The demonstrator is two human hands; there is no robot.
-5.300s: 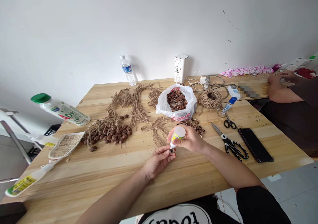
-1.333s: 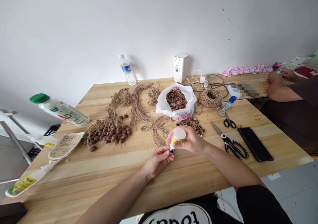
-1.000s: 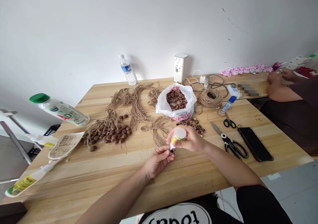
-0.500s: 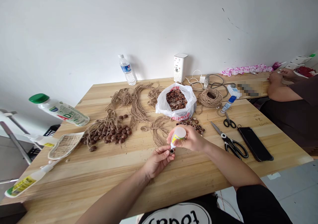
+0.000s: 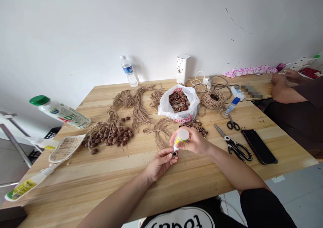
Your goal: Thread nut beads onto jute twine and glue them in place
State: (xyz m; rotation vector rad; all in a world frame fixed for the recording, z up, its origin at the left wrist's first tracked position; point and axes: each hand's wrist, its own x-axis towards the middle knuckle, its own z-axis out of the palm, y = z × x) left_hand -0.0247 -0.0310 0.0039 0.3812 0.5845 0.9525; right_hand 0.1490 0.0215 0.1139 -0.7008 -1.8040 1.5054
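Observation:
My right hand (image 5: 194, 143) grips a small white glue bottle (image 5: 180, 138) with a yellow label, tipped nozzle-down. Its tip meets a small brown nut shell (image 5: 174, 153) pinched in the fingertips of my left hand (image 5: 160, 164). Both hands hover just above the wooden table (image 5: 106, 177), near its front middle. Behind them lie a bundle of jute cords (image 5: 161, 130) and a scatter of loose nut shells (image 5: 196, 126).
A white plastic bag of shells (image 5: 179, 103), a twine coil (image 5: 214, 100), two scissors (image 5: 233, 145), a black phone (image 5: 259, 147), a blue-capped glue stick (image 5: 231, 106) lie right. Corded shells (image 5: 111, 133), a woven piece (image 5: 66, 148), bottles sit left. Another person's arms (image 5: 285, 86) rest far right.
Almost nothing has changed: both hands hold the same pose, with the bottle tip staying on the shell. The other person's hands at far right have shifted slightly.

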